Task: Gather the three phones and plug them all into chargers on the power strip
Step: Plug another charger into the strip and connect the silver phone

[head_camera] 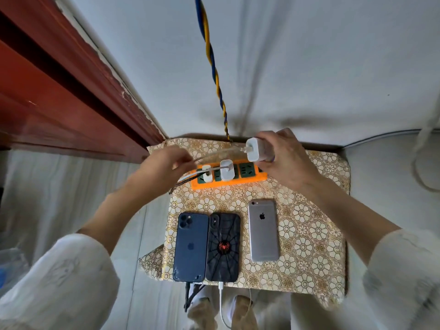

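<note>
Hidden or unclear: the left hand [164, 166] is motion-blurred; its fingers are curled, pinching a white cable [214, 156], though the exact contact point cannot be made out. The right palm covers the rear of the white charger [256, 150] it holds. The far right end of the orange power strip [228, 175] is concealed behind the right hand [285, 158]. The cables leaving the near ends of two phones drop over the table edge and run out of view. The feet below the table are blurred.

Surface and room: the power strip lies near the far edge of a small table covered by a gold floral cloth [309, 234]. The table stands against a white wall [309, 67]; a red-brown door frame [59, 91] runs to the left of the strip. A twisted blue-and-yellow cord [210, 55] descends the wall to the strip's far side. Pale plank flooring lies to the left.

Task items: two white adapters [226, 171] sit plugged into the strip's left half, with cables attached. The right hand grips the third charger, raised just above the strip's right portion, not seated. The cable runs from it to the left hand, above the strip's left end. On the near side of the strip lie three phones, backs up: a blue phone [190, 246] touching a spider-web case phone [222, 246], each with a cable at its near end, and a silver phone [263, 229] slightly apart to the right, with no cable seen.
</note>
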Tool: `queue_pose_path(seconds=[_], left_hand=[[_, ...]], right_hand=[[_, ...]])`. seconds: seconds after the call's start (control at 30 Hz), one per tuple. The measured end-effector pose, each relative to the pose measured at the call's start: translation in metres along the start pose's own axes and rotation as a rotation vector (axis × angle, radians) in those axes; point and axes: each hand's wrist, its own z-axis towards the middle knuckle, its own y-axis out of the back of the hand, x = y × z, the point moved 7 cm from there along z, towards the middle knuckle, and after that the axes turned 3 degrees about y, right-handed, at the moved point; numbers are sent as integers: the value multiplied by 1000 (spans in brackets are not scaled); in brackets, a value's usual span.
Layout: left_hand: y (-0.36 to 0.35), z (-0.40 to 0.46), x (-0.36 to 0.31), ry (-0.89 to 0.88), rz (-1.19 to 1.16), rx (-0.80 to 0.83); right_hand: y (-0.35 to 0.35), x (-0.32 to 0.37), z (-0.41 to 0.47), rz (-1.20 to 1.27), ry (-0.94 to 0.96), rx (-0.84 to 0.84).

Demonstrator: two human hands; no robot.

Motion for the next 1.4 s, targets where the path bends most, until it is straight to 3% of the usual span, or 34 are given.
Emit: queue_pose_path(seconds=[0.1, 0.2, 0.33, 0.67, 1.23, 1.4], left_hand=[[3, -10, 14, 40, -27, -25], [9, -12, -10, -86, -17, -109], [23, -7, -48, -238, -16, -246], [-6, 1, -19, -80, 42, -17], [-7, 3, -5, -46, -67, -59], [-10, 2, -4, -50, -79, -64]], right_hand=[[-18, -7, -2, -112, -49, 111], [-44, -16, -3, -46, -117, 234], [-55, -22, 1, 92, -113, 223], [-56, -41, 4, 257, -251, 186], [-64, -55, -2, 391, -293, 176], [-64, -54, 0, 308, -255, 176]])
